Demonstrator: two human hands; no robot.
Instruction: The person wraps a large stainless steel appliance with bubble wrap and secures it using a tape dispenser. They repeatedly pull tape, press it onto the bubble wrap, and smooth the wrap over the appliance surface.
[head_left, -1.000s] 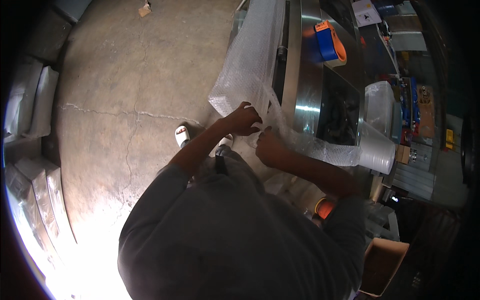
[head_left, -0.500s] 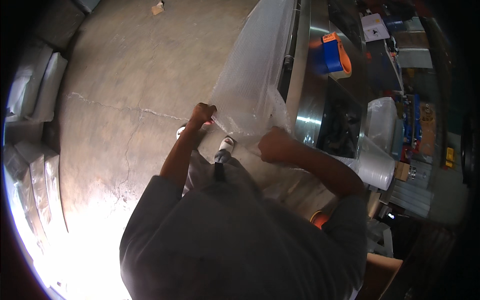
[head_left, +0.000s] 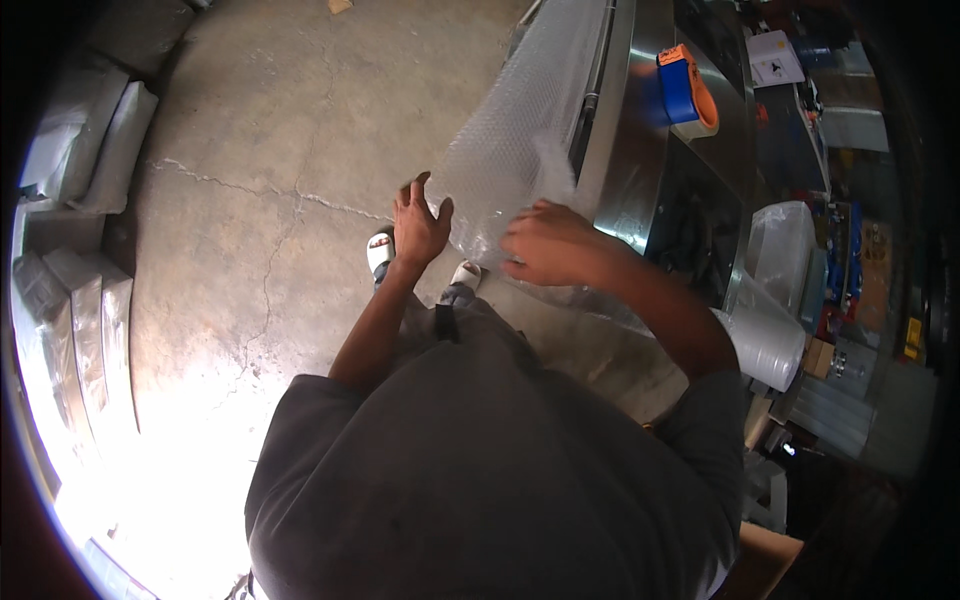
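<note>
A long sheet of clear bubble wrap (head_left: pixel 500 130) hangs along the metal table's left side and narrows toward my hands. Close to its left lower edge, my left hand (head_left: pixel 421 225) is open, with thumb and fingers spread and nothing between them. My right hand (head_left: pixel 550 243) is over the sheet's lower right part, its fingers loosely bent and apart; I see nothing gripped in it. Below my right forearm, more of the film runs toward a roll of bubble wrap (head_left: pixel 765 345) at the right.
A blue and orange tape dispenser (head_left: pixel 686 92) rests on the metal table (head_left: pixel 632 150). A white box (head_left: pixel 775 58) and cluttered shelves are farther right. Wrapped packages (head_left: pixel 115 150) line the left side of the cracked concrete floor (head_left: pixel 270 120). My sandalled feet are below my hands.
My left hand has let go of the bubble wrap's edge and spread its fingers. My right hand has loosened from a fist and moved slightly up. The view has shifted a little.
</note>
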